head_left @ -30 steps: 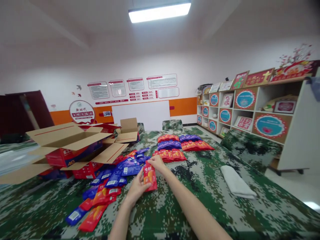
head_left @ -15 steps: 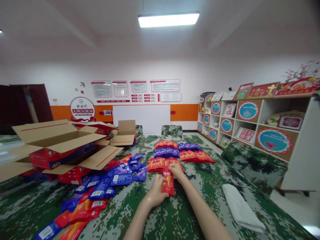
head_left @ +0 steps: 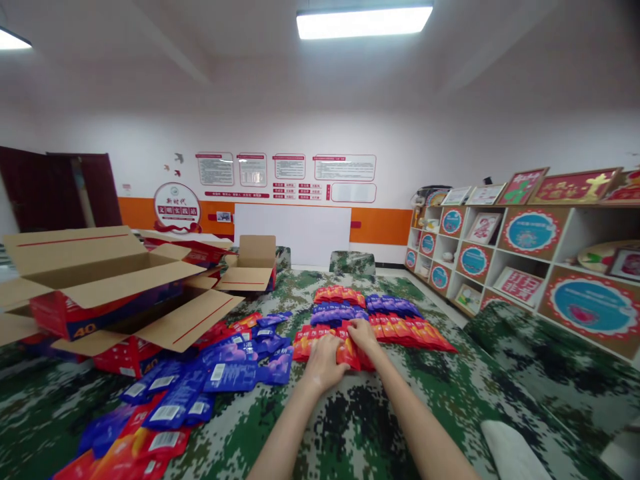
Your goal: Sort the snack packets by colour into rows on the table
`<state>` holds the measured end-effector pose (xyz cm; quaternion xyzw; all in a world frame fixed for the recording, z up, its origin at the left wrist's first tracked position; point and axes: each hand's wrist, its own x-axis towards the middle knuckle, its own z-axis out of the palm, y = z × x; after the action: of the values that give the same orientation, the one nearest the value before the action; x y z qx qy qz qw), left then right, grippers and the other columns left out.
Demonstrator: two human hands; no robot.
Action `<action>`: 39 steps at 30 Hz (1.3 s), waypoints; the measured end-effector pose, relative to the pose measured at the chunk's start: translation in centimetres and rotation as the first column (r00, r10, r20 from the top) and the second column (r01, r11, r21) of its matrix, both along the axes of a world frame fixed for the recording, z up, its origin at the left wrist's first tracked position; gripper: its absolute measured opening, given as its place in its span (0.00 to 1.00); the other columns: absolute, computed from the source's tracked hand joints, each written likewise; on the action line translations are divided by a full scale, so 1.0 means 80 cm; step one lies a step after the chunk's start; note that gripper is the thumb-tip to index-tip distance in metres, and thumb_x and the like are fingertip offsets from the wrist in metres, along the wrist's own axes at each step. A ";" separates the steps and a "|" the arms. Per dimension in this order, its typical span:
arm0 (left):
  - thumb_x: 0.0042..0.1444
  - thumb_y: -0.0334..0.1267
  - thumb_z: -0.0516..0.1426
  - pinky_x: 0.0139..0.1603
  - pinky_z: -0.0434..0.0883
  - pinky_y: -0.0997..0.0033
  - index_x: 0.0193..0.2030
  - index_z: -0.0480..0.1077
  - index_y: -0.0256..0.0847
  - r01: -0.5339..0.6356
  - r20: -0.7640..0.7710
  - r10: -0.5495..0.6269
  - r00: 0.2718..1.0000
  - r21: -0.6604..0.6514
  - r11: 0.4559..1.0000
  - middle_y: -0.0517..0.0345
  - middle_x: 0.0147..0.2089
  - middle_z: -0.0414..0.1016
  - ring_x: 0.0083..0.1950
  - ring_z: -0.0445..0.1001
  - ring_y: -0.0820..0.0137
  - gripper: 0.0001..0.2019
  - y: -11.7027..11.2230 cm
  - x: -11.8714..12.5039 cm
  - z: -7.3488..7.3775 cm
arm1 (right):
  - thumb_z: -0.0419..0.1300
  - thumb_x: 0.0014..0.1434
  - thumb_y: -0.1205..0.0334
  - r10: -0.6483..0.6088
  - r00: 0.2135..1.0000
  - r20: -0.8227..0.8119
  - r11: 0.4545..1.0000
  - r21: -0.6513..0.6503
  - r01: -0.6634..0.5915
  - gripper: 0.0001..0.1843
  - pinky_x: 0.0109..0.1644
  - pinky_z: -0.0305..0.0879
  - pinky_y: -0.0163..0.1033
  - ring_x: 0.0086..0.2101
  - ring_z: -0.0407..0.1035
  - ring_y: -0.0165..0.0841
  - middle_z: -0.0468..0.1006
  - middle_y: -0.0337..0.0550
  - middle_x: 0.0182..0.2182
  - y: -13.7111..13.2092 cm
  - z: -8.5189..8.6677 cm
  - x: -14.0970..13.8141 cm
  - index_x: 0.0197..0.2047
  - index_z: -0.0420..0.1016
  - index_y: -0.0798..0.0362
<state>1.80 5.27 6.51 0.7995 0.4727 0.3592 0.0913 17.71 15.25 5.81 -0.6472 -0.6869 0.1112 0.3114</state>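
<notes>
My left hand [head_left: 326, 363] has its thumb and fingers closed on the near part of a red pouch [head_left: 350, 355]. My right hand [head_left: 362, 337] pinches the same pouch near its upper right edge. The pouch lies at the front of a row of overlapping red pouches [head_left: 305, 343]. Behind that row are a row of blue-purple pouches [head_left: 333, 313] and another red row [head_left: 340, 295]. To the right lie a second blue-purple row [head_left: 393, 305] and a long red row [head_left: 417, 332]. My fingers partly cover the held pouch.
A loose heap of blue pouches [head_left: 233, 375] and red pouches [head_left: 120, 453] spreads on the left. Open cardboard boxes [head_left: 135, 283] stand behind it. A white cloth [head_left: 513, 450] lies at the right on the camouflage tablecloth [head_left: 440, 400]. Shelves [head_left: 490, 257] line the right wall.
Both hands have carried the red pouch forward, from in front of the red row onto it. The camera view has shifted, so the cloth now sits lower and partly out of frame.
</notes>
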 end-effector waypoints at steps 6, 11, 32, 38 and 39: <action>0.43 0.43 0.60 0.51 0.57 0.55 0.43 0.69 0.44 -0.030 -0.069 0.029 0.997 -0.010 1.000 0.53 0.43 0.68 0.48 0.62 0.57 0.18 0.017 -0.004 -0.016 | 0.51 0.49 0.68 -0.027 0.989 0.149 0.999 0.049 0.020 0.10 0.33 0.53 0.33 0.30 0.67 0.33 0.77 0.46 0.27 0.022 -0.025 -0.003 0.28 0.75 0.56; 0.45 0.43 0.59 0.51 0.57 0.54 0.41 0.71 0.45 -0.034 -0.033 0.033 0.999 -0.014 0.999 0.52 0.42 0.68 0.48 0.62 0.57 0.15 0.022 -0.005 -0.019 | 0.50 0.51 0.69 -0.001 0.981 0.193 0.996 0.084 -0.015 0.13 0.39 0.57 0.35 0.36 0.69 0.36 0.78 0.50 0.33 0.030 -0.031 -0.009 0.34 0.77 0.56; 0.56 0.33 0.49 0.61 0.45 0.53 0.47 0.69 0.48 0.040 -0.111 -0.039 0.993 0.009 0.999 0.54 0.48 0.69 0.53 0.64 0.63 0.14 0.011 -0.010 -0.028 | 0.43 0.61 0.57 0.365 0.896 0.254 0.919 0.053 -0.390 0.25 0.61 0.49 0.47 0.57 0.54 0.39 0.62 0.54 0.56 -0.038 -0.058 0.014 0.57 0.63 0.59; 0.56 0.34 0.49 0.61 0.48 0.57 0.46 0.69 0.48 0.042 -0.069 -0.043 0.997 -0.018 0.999 0.55 0.47 0.70 0.51 0.64 0.65 0.14 0.014 -0.011 -0.034 | 0.42 0.61 0.58 0.382 0.891 0.245 0.912 0.056 -0.406 0.25 0.62 0.48 0.48 0.58 0.53 0.38 0.61 0.52 0.57 -0.034 -0.071 0.013 0.58 0.62 0.58; 0.56 0.34 0.49 0.61 0.48 0.57 0.46 0.69 0.48 0.045 -0.064 -0.046 0.997 -0.023 0.999 0.55 0.47 0.70 0.52 0.64 0.65 0.14 0.014 -0.011 -0.035 | 0.42 0.61 0.58 0.382 0.891 0.245 0.912 0.054 -0.406 0.25 0.62 0.48 0.48 0.58 0.53 0.38 0.61 0.52 0.57 -0.033 -0.074 0.012 0.58 0.62 0.58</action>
<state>0.89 6.38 3.73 0.8203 0.4608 0.3260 0.0927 18.65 12.59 -0.10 -0.4859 -0.8398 0.0608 0.2344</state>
